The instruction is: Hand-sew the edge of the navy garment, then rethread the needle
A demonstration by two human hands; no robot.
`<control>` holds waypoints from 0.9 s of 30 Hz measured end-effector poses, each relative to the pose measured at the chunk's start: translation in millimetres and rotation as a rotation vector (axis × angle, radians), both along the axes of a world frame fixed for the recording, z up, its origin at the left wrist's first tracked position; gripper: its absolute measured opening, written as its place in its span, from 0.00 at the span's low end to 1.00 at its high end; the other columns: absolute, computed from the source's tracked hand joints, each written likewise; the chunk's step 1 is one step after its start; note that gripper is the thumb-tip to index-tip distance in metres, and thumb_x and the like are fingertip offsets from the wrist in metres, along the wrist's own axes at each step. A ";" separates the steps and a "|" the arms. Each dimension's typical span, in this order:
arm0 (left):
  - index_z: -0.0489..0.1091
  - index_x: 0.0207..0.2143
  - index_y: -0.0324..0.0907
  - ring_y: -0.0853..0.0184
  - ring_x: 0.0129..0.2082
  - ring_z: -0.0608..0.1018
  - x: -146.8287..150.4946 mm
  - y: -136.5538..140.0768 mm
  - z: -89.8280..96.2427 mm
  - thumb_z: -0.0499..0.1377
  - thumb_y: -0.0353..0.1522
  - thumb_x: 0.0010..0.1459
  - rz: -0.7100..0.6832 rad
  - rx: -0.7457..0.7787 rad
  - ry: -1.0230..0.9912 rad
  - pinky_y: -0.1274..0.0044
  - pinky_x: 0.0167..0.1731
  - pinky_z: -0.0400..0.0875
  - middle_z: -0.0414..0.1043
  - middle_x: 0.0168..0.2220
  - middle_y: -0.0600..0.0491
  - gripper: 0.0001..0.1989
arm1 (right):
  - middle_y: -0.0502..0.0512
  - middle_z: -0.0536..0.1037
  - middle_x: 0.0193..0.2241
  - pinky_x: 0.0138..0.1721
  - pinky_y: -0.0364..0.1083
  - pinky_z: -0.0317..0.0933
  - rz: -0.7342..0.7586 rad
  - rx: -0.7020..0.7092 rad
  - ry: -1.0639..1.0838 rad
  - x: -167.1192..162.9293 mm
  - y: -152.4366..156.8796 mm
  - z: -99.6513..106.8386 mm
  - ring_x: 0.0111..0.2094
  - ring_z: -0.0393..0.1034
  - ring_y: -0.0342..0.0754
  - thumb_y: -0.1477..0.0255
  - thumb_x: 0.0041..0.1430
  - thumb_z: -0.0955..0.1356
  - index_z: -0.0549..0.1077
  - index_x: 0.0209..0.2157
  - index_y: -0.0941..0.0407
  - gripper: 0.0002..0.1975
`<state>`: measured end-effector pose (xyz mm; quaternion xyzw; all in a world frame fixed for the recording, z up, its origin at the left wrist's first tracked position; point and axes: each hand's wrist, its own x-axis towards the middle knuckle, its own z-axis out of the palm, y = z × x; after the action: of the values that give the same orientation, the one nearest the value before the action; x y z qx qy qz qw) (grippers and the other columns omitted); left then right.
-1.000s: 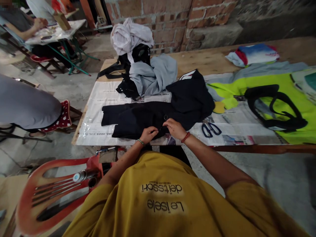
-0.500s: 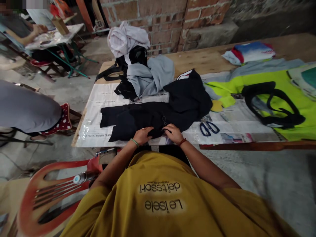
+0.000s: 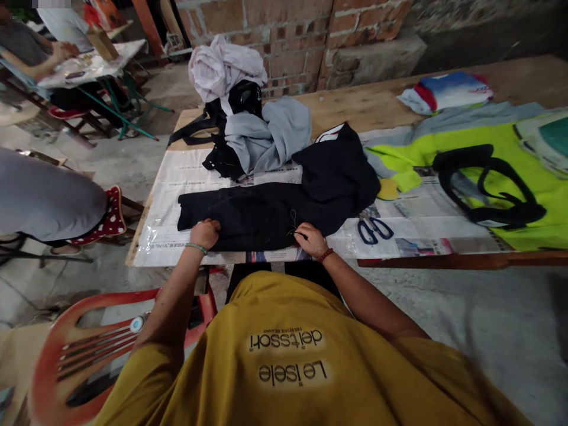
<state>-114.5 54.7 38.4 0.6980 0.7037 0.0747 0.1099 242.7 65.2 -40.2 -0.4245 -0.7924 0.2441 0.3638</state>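
While the dark garment (image 3: pixel 255 214) lies at twelve o'clock, long axis nine-to-three, the left hand (image 3: pixel 205 234) curls closed near its nine-o'clock end. Toward three, the right hand (image 3: pixel 312 241) pinches the near edge.

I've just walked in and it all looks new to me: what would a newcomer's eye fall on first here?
Probably the mustard-yellow T-shirt filling the bottom middle, its lettering upside down. Next, the neon yellow-green garment on the right of the table, with a black looped strap on it. Then the left hand and right hand, set apart along the near edge of a dark navy garment.
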 end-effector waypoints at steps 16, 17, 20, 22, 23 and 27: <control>0.75 0.38 0.41 0.67 0.36 0.77 147.3 3.2 -51.8 0.64 0.32 0.50 -0.315 -0.058 -0.621 0.77 0.39 0.71 0.77 0.37 0.51 0.11 | 0.56 0.72 0.28 0.39 0.49 0.65 -0.009 0.007 0.011 -0.6 -1.0 -0.8 0.33 0.68 0.48 0.71 0.57 0.63 0.74 0.26 0.56 0.10; 0.76 0.35 0.41 0.67 0.35 0.77 145.9 1.6 -55.0 0.63 0.31 0.51 -0.293 -0.072 -0.632 0.77 0.38 0.71 0.77 0.35 0.52 0.08 | 0.55 0.72 0.28 0.39 0.49 0.65 -0.012 0.005 0.013 -0.5 -1.1 -1.1 0.33 0.68 0.48 0.71 0.57 0.64 0.74 0.27 0.56 0.09; 0.76 0.32 0.41 0.69 0.33 0.77 142.6 -2.8 -62.4 0.63 0.32 0.52 -0.226 -0.068 -0.692 0.79 0.37 0.71 0.77 0.33 0.54 0.05 | 0.56 0.73 0.31 0.40 0.50 0.66 -0.011 -0.016 0.038 0.2 -2.3 -0.6 0.35 0.69 0.48 0.71 0.55 0.66 0.75 0.32 0.56 0.07; 0.76 0.31 0.41 0.69 0.33 0.77 141.9 -4.8 -66.1 0.63 0.32 0.52 -0.195 -0.041 -0.745 0.79 0.37 0.71 0.77 0.33 0.54 0.05 | 0.56 0.74 0.35 0.41 0.50 0.67 -0.017 -0.040 0.084 1.7 -4.7 2.2 0.37 0.70 0.49 0.69 0.54 0.67 0.75 0.38 0.56 0.10; 0.76 0.31 0.41 0.69 0.34 0.77 141.8 -5.4 -67.5 0.63 0.32 0.51 -0.187 -0.030 -0.767 0.79 0.37 0.71 0.77 0.33 0.54 0.05 | 0.56 0.74 0.37 0.41 0.50 0.68 -0.038 -0.049 0.115 3.2 -6.6 4.6 0.37 0.71 0.48 0.68 0.55 0.67 0.75 0.41 0.55 0.12; 0.77 0.31 0.41 0.69 0.34 0.77 142.1 -6.7 -70.2 0.63 0.31 0.51 -0.198 -0.007 -0.801 0.78 0.39 0.71 0.77 0.33 0.53 0.04 | 0.56 0.75 0.37 0.42 0.50 0.68 -0.210 -0.043 0.226 15.4 -18.1 20.8 0.38 0.72 0.48 0.68 0.61 0.62 0.75 0.42 0.53 0.12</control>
<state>27.6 47.9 -31.8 0.6775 0.5351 0.3272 0.3842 258.1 47.1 -19.4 -0.4824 -0.6922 0.2681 0.4649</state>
